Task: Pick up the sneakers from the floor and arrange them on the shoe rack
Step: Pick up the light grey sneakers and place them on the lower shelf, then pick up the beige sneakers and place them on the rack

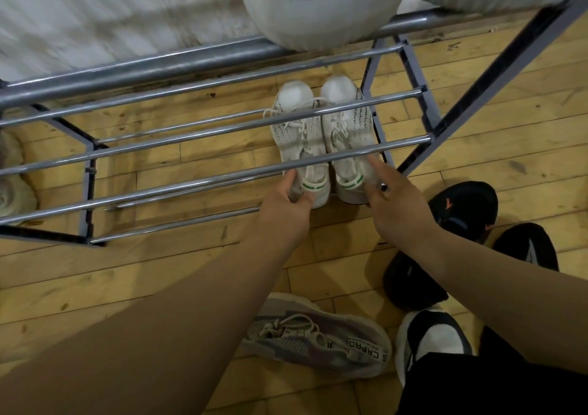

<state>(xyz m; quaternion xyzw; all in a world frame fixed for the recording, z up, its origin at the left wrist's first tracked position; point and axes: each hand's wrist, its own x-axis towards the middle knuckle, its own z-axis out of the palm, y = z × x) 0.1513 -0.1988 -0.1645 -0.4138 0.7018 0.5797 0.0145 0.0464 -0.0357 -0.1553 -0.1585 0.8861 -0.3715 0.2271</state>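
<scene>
Left hand (286, 198) has thumb and curled fingers wrapped round the heel of the left white sneaker (294, 128), a perforated knit lace-up with a green heel stripe. Right hand (393, 204) lays a straight forefinger along the outer side of the matching right white sneaker (346, 125), its other fingers at the heel; whether it truly grips cannot be told. Both sneakers lie ahead of the hands, toes pointing away, side by side and touching. They appear to sit on the lower tier of the grey metal shoe rack (159, 191) with chrome rails, heels poking out toward the wrists. The step looks like the final squaring-up of this pair. Ease both heels forward evenly so the soles settle across the lower rails rather than tipping between them, then let go without dragging the loose laces. An upper-tier rail crosses just above the knuckles, so the hands should draw back low and straight toward the body, not upward. The rack's end frame stands just beyond the right hand's outer side, leaving little room to shift the pair that way. Past the left hand the rails run on with room for more pairs. Behind the wrists, on the wooden plank floor (191, 271), lie a grey-and-mauve mesh sneaker (318, 335), black sneakers (464, 208) and a black-and-white sneaker (432, 338), which the elbows should avoid.
</scene>
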